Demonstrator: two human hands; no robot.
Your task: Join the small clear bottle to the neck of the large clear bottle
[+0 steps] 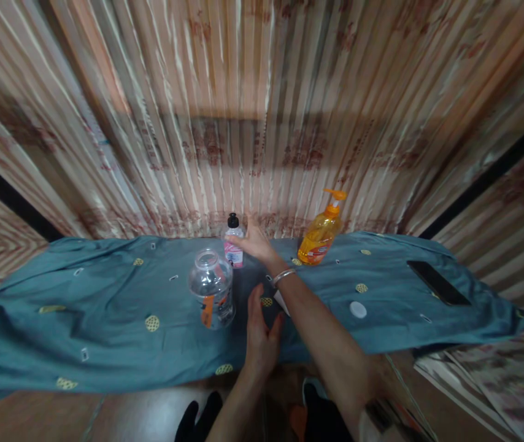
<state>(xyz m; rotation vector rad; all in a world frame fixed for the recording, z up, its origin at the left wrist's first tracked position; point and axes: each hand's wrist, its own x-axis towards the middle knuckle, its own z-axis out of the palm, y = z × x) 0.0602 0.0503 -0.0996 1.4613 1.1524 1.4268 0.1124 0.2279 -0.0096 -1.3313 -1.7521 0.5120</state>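
The small pink-labelled bottle with a black cap [234,256] stood upright near the far edge of the blue-green cloth [119,331], just beside the clear jar [211,291]. The right hand [256,240] was at it, thumb over the bottle's side and fingers spread open; whether the skin touched the plastic, I couldn't tell. It looked like the moment of reaching or letting go, and a firm hold would have called for the fingers to come round the bottle without knocking the jar. The left hand [262,344] was open too, thumb and fingers apart, holding nothing I could see, nearer the body. Counting up, there were two bottles, the small one and an orange pump bottle [319,239] to the right; one jar; one white disc [358,309]; one dark phone [437,282] farther right; one white piece [281,302] half hidden by the right forearm, too covered to name; and one bracelet [284,276] on the right wrist
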